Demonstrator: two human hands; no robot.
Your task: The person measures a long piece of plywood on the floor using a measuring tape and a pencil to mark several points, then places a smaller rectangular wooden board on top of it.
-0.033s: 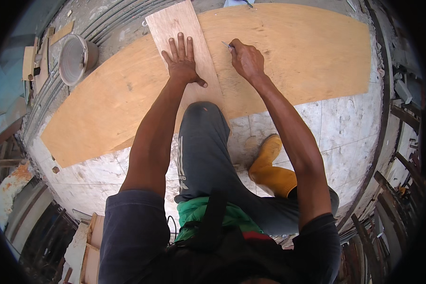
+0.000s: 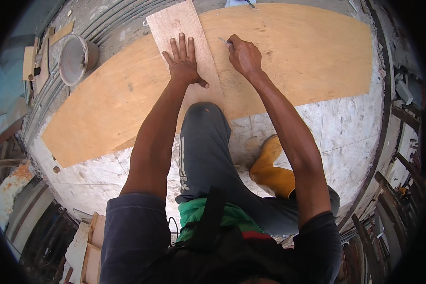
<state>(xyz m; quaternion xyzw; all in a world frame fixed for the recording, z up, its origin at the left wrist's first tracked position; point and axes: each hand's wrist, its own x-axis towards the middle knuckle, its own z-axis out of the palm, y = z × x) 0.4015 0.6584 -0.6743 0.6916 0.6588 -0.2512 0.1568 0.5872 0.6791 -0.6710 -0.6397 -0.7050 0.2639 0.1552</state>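
Note:
A narrow, pale wooden board (image 2: 173, 21) lies across a large sheet of plywood (image 2: 312, 52) on the ground. My left hand (image 2: 183, 64) is pressed flat on the board, fingers spread and thumb out to the right. Over the plywood, just right of the board's long edge, my right hand (image 2: 245, 54) is closed round a thin-bladed tool (image 2: 223, 40). Its slim grey tip points left towards that edge, while the handle is hidden in my fist. My bent knee (image 2: 203, 111) is over the near end of the board.
A grey bucket (image 2: 75, 59) stands at the far left beside long metal pipes (image 2: 110, 22). My yellow boot (image 2: 267, 163) rests on the white tiled floor (image 2: 341, 125). Wood offcuts (image 2: 61, 33) lie behind the bucket. Dark lengths of scrap (image 2: 388, 189) are piled along the right side.
My right hand has shifted slightly left with the thin-bladed tool, bringing its tip nearer the board's edge. The left hand stays flat on the board.

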